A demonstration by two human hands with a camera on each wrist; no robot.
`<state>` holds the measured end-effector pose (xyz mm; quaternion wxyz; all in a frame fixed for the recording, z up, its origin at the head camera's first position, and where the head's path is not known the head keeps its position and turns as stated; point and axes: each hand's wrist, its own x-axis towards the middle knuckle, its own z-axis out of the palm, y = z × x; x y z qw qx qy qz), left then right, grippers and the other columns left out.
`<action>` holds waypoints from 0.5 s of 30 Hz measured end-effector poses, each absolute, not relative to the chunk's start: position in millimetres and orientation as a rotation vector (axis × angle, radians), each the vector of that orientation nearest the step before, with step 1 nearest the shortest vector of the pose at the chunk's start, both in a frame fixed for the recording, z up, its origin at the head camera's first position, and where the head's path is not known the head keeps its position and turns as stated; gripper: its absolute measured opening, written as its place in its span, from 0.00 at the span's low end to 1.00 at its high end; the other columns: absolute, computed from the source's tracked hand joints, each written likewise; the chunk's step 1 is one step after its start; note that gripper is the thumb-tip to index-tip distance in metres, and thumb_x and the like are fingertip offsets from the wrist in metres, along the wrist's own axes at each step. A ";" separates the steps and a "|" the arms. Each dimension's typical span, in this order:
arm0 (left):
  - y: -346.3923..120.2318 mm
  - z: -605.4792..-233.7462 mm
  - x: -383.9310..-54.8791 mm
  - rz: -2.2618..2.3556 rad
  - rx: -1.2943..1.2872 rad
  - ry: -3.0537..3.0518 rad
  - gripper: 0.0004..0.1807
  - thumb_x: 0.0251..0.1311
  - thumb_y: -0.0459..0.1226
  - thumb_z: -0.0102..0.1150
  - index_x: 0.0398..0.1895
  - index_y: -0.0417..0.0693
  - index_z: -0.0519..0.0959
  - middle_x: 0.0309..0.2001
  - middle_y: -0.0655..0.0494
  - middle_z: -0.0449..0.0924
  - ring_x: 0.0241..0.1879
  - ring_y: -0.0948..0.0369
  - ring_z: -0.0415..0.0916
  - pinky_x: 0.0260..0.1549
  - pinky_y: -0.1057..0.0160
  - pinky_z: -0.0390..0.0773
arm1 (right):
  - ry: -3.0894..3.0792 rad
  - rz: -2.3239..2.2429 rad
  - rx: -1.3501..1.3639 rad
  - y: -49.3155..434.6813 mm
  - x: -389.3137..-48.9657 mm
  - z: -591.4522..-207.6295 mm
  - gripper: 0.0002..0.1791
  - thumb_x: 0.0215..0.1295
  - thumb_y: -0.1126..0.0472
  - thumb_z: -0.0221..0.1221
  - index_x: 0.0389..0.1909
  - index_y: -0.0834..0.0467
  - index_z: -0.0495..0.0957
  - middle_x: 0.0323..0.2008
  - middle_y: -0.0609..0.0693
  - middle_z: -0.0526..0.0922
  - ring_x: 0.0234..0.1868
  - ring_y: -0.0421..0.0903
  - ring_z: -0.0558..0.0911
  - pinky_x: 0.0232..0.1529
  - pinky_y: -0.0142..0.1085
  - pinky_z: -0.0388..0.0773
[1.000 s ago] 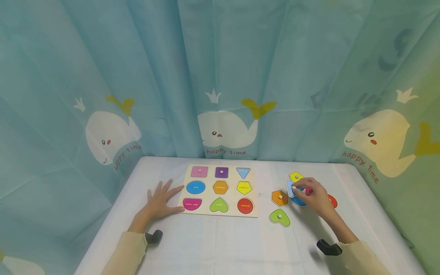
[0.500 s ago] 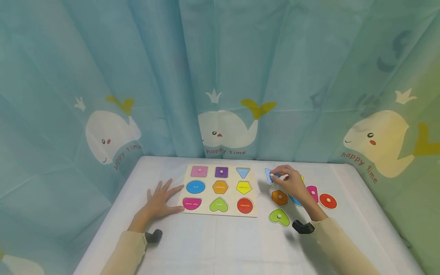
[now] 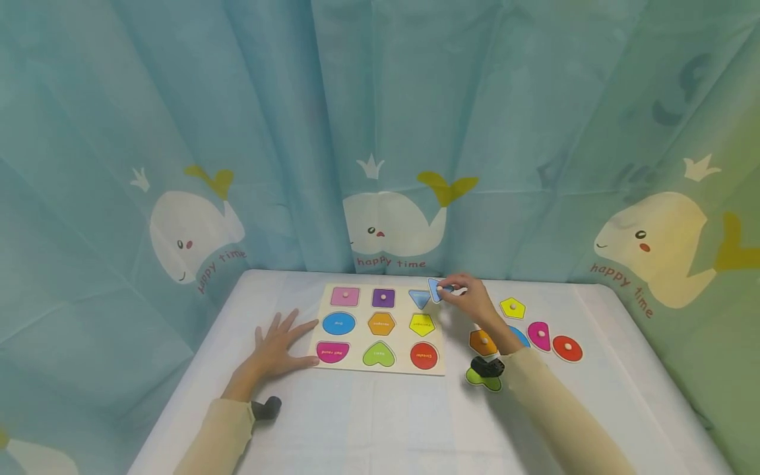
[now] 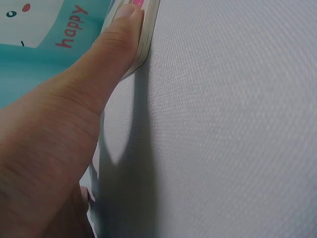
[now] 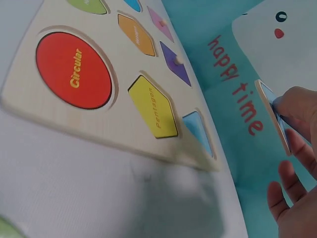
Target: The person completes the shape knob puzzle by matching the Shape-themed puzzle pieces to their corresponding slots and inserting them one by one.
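Observation:
My right hand [image 3: 472, 300] pinches a blue triangle puzzle piece [image 3: 435, 290] by its knob, raised over the far right corner of the wooden shape puzzle board [image 3: 400, 367]. In the right wrist view the triangle piece [image 5: 274, 116] is seen edge-on, apart from the board and near the blue triangle recess [image 5: 199, 132]. My left hand [image 3: 276, 349] lies with fingers spread at the board's left side. Its thumb [image 4: 121, 34] touches the board's edge in the left wrist view. The pink square piece [image 3: 346, 297] and the purple square piece [image 3: 383, 298] sit in the board's far row.
Right of the board lie a yellow pentagon [image 3: 512, 308], a magenta half-round [image 3: 539, 336], a red circle [image 3: 567, 349], an orange hexagon [image 3: 481, 342], a green heart [image 3: 483, 380] and a partly hidden blue oval [image 3: 520, 335]. A whale-print curtain [image 3: 392, 132] hangs behind the table.
My right hand has carried the blue triangle piece leftward from the loose pieces to the board's far right corner. The left hand has stayed in place.

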<state>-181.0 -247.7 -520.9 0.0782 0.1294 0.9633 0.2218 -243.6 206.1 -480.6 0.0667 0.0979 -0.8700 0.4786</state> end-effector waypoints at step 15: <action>-250.2 -527.1 -184.2 0.655 0.398 2.899 0.50 0.50 0.67 0.69 0.77 0.63 0.67 0.81 0.39 0.48 0.78 0.29 0.33 0.63 0.18 0.29 | -2.691 1.495 0.156 184.7 -263.8 -502.9 0.08 0.66 0.61 0.68 0.43 0.59 0.88 0.53 0.57 0.81 0.56 0.58 0.76 0.60 0.54 0.73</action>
